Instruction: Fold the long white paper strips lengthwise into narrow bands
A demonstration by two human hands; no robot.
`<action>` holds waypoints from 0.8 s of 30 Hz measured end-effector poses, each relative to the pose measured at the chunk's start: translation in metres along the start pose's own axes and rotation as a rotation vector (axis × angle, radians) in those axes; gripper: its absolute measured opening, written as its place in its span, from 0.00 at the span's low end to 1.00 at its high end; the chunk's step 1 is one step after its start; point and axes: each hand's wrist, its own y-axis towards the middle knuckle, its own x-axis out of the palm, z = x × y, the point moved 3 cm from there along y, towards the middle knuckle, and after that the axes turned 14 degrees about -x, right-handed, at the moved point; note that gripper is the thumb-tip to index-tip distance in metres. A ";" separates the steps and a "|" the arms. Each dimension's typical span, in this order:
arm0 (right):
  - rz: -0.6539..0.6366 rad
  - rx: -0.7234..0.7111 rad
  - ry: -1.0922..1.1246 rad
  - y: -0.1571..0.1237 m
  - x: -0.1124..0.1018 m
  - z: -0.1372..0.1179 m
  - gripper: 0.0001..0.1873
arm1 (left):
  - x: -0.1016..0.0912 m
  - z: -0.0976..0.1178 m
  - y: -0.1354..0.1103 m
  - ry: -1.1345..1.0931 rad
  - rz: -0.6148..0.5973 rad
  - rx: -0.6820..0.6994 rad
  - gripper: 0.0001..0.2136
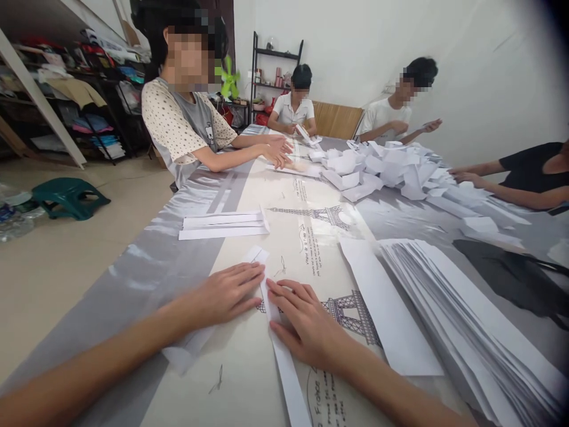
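Note:
A narrow folded strip of white paper [284,367] runs lengthwise on the table in front of me, its far end angled to the left. My left hand [233,290] lies with fingers stretched out and tips on the strip near its far end. Just to the right, my right hand [306,320] rests spread, its fingertips pressing on the strip's edge. Neither hand is closed round anything. Beyond my left hand lie several folded paper strips [222,226] side by side. A single white sheet [391,314] sits right of my right hand.
A thick fanned stack of paper [471,320] and a black bag [511,279] are on the right. Folded papers are heaped [386,166] farther back. Co-workers sit or stand around the table, one person [191,130] at the far left. A green stool [71,193] stands on the floor.

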 end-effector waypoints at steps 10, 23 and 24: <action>-0.092 -0.006 -0.034 0.001 0.000 -0.002 0.19 | 0.002 0.006 -0.002 0.032 0.094 -0.030 0.15; -0.075 -0.065 -0.117 0.002 -0.011 -0.009 0.20 | 0.001 0.001 0.007 0.030 0.002 0.001 0.16; -0.075 -0.071 -0.125 -0.001 -0.011 -0.012 0.19 | 0.000 0.002 0.008 0.043 -0.001 0.005 0.16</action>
